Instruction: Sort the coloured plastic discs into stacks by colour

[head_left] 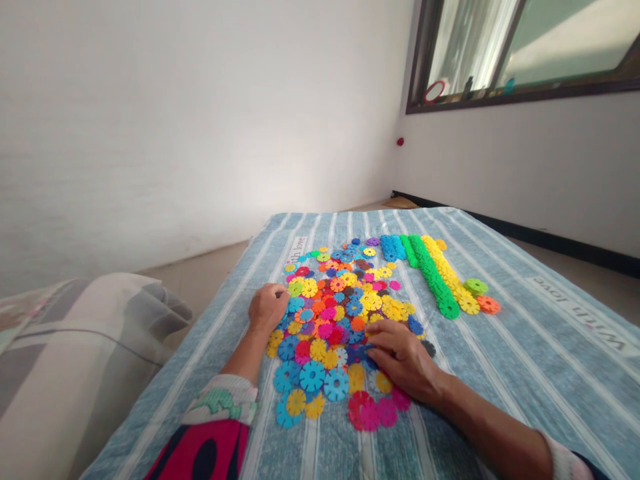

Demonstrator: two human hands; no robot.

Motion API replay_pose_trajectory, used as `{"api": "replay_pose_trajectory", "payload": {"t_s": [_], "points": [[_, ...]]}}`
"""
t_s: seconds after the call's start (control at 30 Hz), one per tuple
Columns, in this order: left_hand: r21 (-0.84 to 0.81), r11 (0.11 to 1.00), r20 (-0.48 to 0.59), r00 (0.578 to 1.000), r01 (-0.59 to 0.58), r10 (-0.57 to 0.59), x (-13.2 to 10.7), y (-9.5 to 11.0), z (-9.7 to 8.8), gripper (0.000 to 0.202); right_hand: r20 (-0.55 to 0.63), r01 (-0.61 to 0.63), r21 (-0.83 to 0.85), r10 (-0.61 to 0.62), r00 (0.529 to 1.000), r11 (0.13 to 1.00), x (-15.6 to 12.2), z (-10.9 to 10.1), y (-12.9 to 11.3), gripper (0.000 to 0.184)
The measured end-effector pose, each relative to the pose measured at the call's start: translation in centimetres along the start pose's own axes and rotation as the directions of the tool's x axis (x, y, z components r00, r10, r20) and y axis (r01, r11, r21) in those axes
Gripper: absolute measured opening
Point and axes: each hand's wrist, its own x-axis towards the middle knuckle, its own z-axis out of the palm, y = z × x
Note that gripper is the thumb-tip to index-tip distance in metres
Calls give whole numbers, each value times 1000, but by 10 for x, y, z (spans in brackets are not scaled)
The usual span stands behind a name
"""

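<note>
A heap of flat, notched plastic discs in several colours lies on a blue striped bedsheet. My left hand rests at the heap's left edge, fingers curled in a loose fist, and whether it holds a disc is hidden. My right hand lies on the heap's near right side, fingers bent and pressed down on the discs, fingertips pinching among blue ones. Past the heap lie sorted rows: a blue row, a green row, a yellow row.
A loose green disc and an orange disc lie right of the yellow row. A grey pillow sits at the left. White walls, bare floor and a window stand beyond the bed.
</note>
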Motion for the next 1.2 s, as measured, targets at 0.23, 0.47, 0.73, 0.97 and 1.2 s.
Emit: {"api": "replay_pose_trajectory", "payload": {"t_s": [0.23,0.47,0.73,0.97,1.2], "points": [[-32,999,-1,1000,16,-16,9,-8,1,26,-149,-350,97,362,920,932,43,-65,45,23],[-66,997,10,999,37,-37,13,-14,2,26,-241,-596,22,583,776,803,114,-123,131,14],[-90,995,-12,999,36,-37,15,-19,6,26,-178,-625,-44,609,773,780,151,-124,167,18],[-93,995,-17,999,26,-27,14,-17,5,28,-82,-608,-92,603,794,788,170,-118,172,10],[-95,995,-12,1000,16,-18,13,-16,5,27,-12,-538,-232,550,835,811,175,-109,167,18]]}}
